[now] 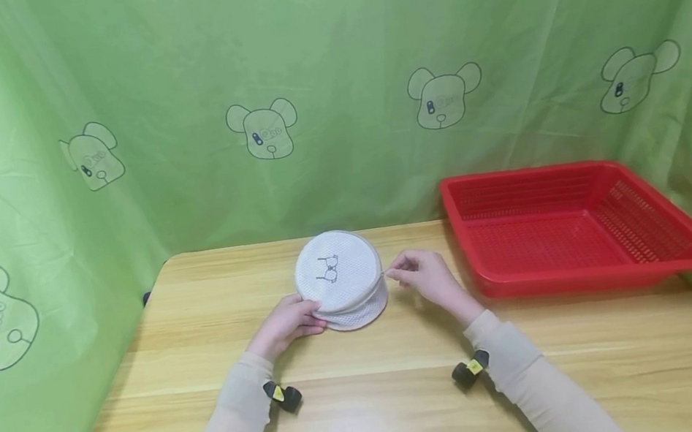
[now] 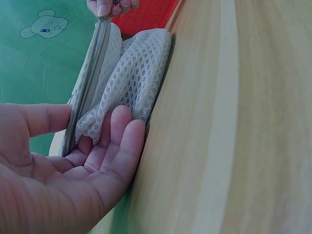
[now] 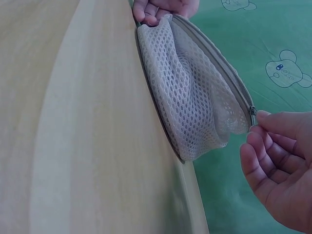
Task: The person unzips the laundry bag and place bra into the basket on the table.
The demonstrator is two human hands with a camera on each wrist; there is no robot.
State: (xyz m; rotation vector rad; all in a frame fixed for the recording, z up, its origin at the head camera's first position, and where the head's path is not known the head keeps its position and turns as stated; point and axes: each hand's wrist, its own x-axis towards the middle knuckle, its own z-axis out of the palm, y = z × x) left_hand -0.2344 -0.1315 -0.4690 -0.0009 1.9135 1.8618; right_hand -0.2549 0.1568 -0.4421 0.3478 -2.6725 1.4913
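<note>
Wooden table (image 1: 374, 418): left of red basket (image 1: 594, 280), mesh bag (image 1: 348, 275), likely light, floppy, best rim-held, is gripped by left hand (image 1: 290, 320), zipper pull (image 3: 253, 113) pinched by right hand (image 1: 425, 276).

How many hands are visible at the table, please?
2: the left hand grips the near left edge of the white mesh pouch, and the right hand pinches the zipper pull at the pouch's right edge. No others show.

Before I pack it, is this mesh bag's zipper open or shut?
Shut, it seems, along the near edge: the zipper shows one line of teeth to the pull pinched by the right hand. Beyond it, cannot tell.
</note>
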